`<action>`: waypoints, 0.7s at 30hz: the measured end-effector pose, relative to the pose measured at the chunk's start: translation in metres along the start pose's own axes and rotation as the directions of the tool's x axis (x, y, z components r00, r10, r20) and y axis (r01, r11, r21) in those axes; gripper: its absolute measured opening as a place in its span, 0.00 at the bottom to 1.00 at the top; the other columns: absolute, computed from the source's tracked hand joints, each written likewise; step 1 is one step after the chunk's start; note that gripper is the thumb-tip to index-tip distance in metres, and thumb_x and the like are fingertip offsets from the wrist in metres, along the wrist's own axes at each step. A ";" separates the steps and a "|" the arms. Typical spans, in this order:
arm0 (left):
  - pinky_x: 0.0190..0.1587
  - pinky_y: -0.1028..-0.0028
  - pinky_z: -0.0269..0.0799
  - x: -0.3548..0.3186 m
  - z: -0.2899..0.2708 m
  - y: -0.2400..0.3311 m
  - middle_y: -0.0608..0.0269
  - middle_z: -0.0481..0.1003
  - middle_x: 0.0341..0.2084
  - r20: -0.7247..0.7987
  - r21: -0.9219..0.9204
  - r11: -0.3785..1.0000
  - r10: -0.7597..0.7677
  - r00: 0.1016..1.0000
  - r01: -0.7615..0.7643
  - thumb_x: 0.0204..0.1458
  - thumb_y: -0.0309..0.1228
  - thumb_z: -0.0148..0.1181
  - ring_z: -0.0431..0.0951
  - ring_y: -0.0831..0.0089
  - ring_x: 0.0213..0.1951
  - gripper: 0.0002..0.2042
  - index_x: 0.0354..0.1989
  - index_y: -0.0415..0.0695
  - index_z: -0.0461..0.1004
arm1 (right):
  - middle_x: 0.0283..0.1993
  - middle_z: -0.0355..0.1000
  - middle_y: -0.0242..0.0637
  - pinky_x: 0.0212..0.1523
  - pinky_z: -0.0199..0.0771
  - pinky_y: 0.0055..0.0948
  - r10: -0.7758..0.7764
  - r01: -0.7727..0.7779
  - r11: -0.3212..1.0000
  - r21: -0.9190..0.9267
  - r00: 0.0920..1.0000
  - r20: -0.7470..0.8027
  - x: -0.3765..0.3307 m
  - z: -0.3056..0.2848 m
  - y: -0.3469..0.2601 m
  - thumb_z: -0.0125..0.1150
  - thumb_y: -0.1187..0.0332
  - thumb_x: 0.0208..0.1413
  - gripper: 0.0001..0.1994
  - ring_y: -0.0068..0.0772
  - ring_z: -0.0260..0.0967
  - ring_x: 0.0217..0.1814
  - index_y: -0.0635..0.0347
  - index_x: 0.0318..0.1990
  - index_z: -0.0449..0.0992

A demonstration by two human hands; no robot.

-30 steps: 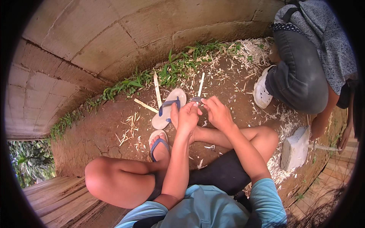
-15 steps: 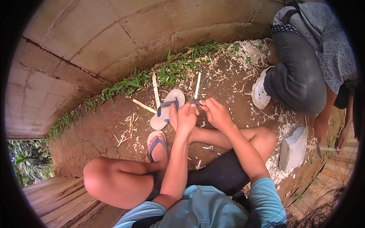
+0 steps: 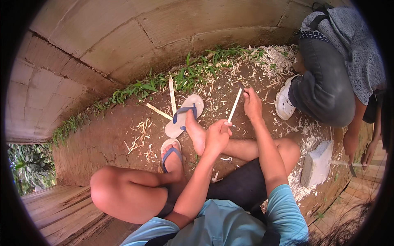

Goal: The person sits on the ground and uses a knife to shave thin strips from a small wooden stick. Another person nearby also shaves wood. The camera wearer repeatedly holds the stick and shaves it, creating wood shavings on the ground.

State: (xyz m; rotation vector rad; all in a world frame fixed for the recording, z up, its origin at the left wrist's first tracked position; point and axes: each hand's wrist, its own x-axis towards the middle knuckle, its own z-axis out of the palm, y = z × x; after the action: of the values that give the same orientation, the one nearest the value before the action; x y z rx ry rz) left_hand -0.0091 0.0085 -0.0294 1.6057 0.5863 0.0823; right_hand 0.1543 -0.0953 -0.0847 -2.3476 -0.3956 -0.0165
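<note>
Upper body: light blue short-sleeved shirt (image 3: 230,223), sleeves ending above the elbows. Lower body: black shorts (image 3: 240,186), knees and lower legs bare. Forearms bare; left hand (image 3: 216,137) and right hand (image 3: 252,104) ungloved, no rings or watch visible. Left foot: pale flip-flop (image 3: 170,153) with blue straps.
</note>
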 end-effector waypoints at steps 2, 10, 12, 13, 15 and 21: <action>0.20 0.79 0.62 0.011 -0.014 0.009 0.67 0.71 0.17 -0.181 -0.010 1.000 0.025 0.983 -0.027 0.62 0.28 0.47 0.66 0.82 0.16 0.11 0.38 0.36 0.76 | 0.47 0.74 0.50 0.46 0.71 0.44 -0.057 0.060 0.993 0.098 0.998 -0.030 -0.011 -0.009 -0.020 0.49 0.68 0.64 0.08 0.55 0.71 0.49 0.58 0.47 0.69; 0.20 0.81 0.63 0.030 -0.032 -0.007 0.65 0.73 0.25 -0.207 -0.303 0.934 -0.256 0.944 0.187 0.61 0.29 0.49 0.68 0.83 0.18 0.12 0.46 0.36 0.74 | 0.41 0.73 0.47 0.41 0.72 0.41 -0.315 0.212 0.922 0.323 0.897 0.310 -0.065 0.000 -0.064 0.53 0.70 0.60 0.09 0.54 0.71 0.43 0.61 0.46 0.72; 0.31 0.75 0.69 0.032 -0.033 -0.016 0.60 0.74 0.28 -0.278 -0.083 0.993 -0.107 0.955 0.087 0.60 0.29 0.50 0.72 0.75 0.25 0.11 0.44 0.36 0.76 | 0.38 0.72 0.45 0.37 0.72 0.45 -0.319 0.256 0.941 0.222 0.892 0.321 -0.063 -0.005 -0.066 0.53 0.67 0.61 0.09 0.54 0.71 0.40 0.55 0.46 0.72; 0.38 0.70 0.71 0.035 -0.034 -0.032 0.55 0.75 0.30 -0.325 0.136 0.991 0.048 0.945 -0.004 0.59 0.29 0.51 0.75 0.69 0.30 0.11 0.42 0.36 0.76 | 0.37 0.71 0.44 0.36 0.73 0.47 -0.321 0.279 0.945 0.171 0.889 0.328 -0.061 -0.008 -0.068 0.52 0.65 0.62 0.09 0.55 0.71 0.38 0.52 0.46 0.72; 0.51 0.64 0.68 0.034 -0.031 -0.033 0.48 0.77 0.34 -0.377 0.398 0.915 0.226 0.898 -0.063 0.57 0.29 0.52 0.76 0.57 0.41 0.10 0.40 0.37 0.78 | 0.35 0.70 0.43 0.34 0.73 0.48 -0.320 0.299 0.947 0.115 0.890 0.325 -0.061 -0.009 -0.069 0.52 0.64 0.61 0.08 0.54 0.72 0.36 0.51 0.45 0.72; 0.60 0.57 0.61 0.032 -0.021 -0.028 0.40 0.77 0.33 -0.445 0.506 0.862 0.268 0.854 -0.006 0.55 0.31 0.53 0.65 0.42 0.58 0.11 0.40 0.39 0.79 | 0.36 0.70 0.40 0.31 0.73 0.50 -0.320 0.323 0.946 0.039 0.902 0.290 -0.062 -0.010 -0.068 0.52 0.65 0.61 0.07 0.54 0.72 0.34 0.48 0.44 0.72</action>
State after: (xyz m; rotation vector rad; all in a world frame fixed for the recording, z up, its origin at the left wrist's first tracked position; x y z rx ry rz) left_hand 0.0013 0.0410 -0.0619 2.1463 0.9469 0.5178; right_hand 0.0771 -0.0729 -0.0392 -2.2723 -0.9301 0.1747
